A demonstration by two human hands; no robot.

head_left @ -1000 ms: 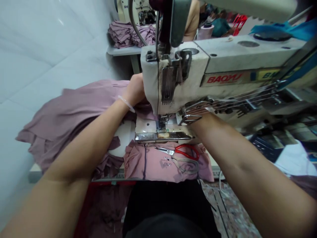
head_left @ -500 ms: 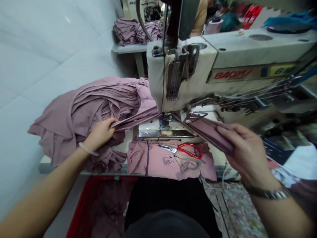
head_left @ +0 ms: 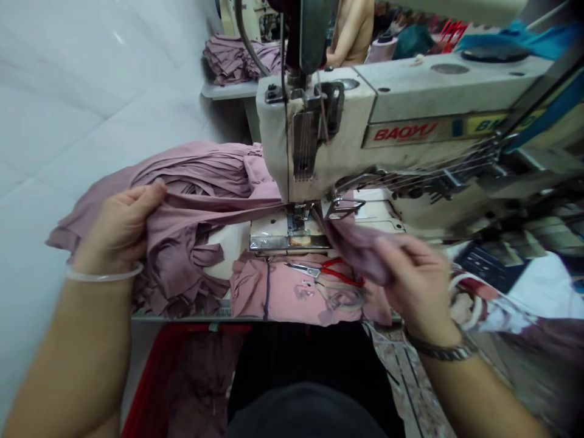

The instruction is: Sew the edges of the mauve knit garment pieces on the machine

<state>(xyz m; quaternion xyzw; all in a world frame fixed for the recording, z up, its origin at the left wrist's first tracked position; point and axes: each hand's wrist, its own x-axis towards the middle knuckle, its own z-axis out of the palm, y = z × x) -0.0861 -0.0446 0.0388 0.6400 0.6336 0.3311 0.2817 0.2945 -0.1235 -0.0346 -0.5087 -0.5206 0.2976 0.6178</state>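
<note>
A white sewing machine fills the upper right, its needle area at the centre. On its left, my left hand is closed on mauve fabric that stretches to the presser foot. Right of the needle, my right hand pinches a folded mauve fabric piece close to the metal guide; this hand is slightly blurred. Behind my left hand lies a big heap of mauve fabric. Red-handled scissors rest on a pink cloth at the front edge.
A red bin holding fabric stands below the table edge. Tiled wall bounds the left. Behind, another table carries mauve pieces, and a person's arm shows nearby. White printed cloth lies at right.
My left hand has moved left and slightly up, drawing the fabric out from the machine's left side. My right hand has shifted left and a little down, still holding its piece. The view has shifted slightly.
</note>
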